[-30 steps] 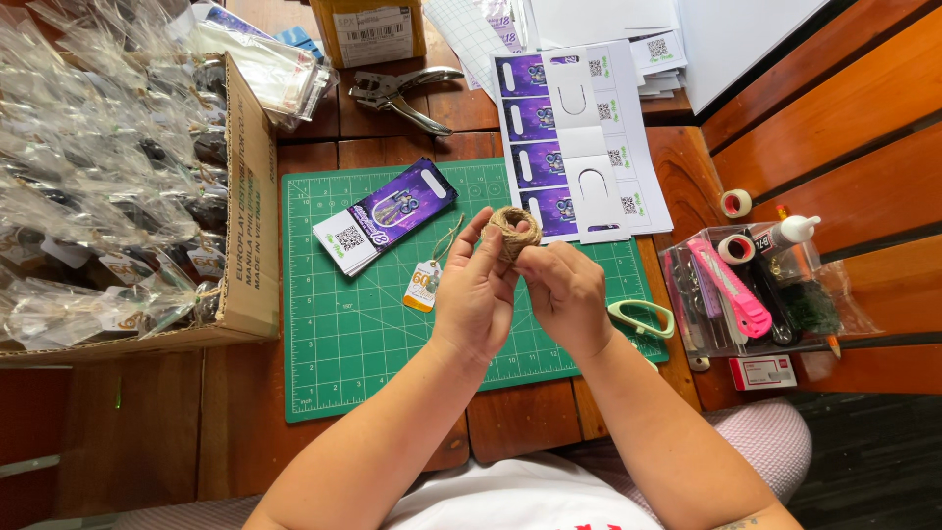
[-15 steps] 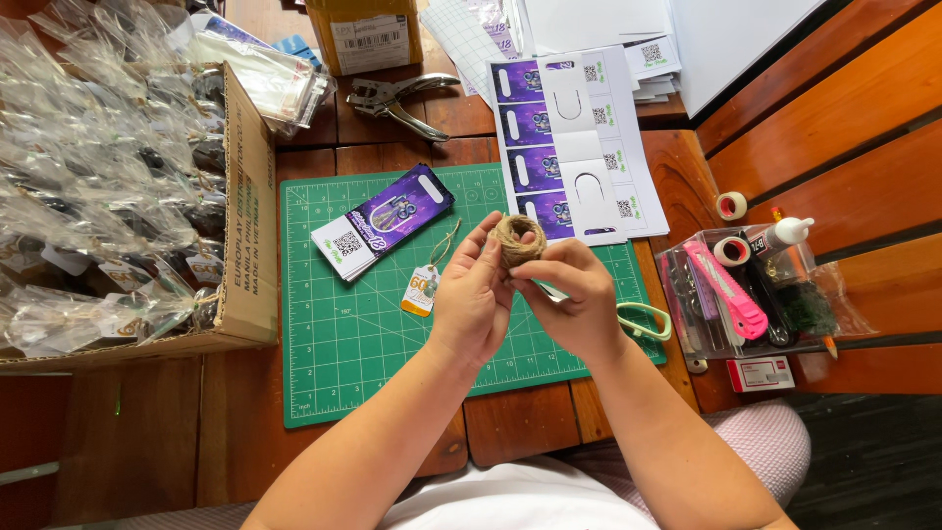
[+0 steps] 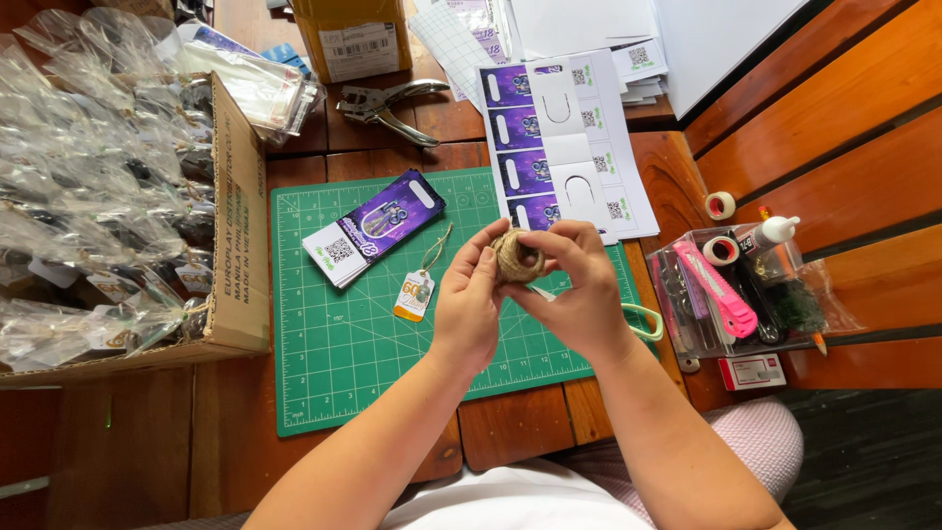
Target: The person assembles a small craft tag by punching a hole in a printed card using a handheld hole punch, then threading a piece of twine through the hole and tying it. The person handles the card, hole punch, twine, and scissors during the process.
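Two hands are meeting over the green cutting mat (image 3: 334,363), which is lying on the wooden counter (image 3: 510,427). At the far left a cardboard box (image 3: 235,245) is sitting packed with clear bags (image 3: 88,196), each bag tied shut. On the mat's far left part a stack of purple cards (image 3: 373,228) is lying at a slant, and just near of it a small orange tag (image 3: 414,294) is resting with its string trailing toward the far side. Beyond the mat's far edge a metal hole punch (image 3: 392,103) is lying on the counter.

Near the mat's middle the left hand (image 3: 466,304) is closing around a ball of brown twine (image 3: 516,259), fingers curled against its left side. The right hand (image 3: 579,294) is gripping the same ball from the right, thumb and fingertips pinching it, so the twine is being held between both hands above the mat. Behind them a printed sheet of purple and white labels (image 3: 564,147) is overlapping the mat's far right corner. A pair of green scissors (image 3: 643,322) is peeking out beside the right wrist. Further right a clear plastic tray (image 3: 677,294) is holding a pink cutter (image 3: 721,294), tape rolls and a glue bottle (image 3: 775,234).
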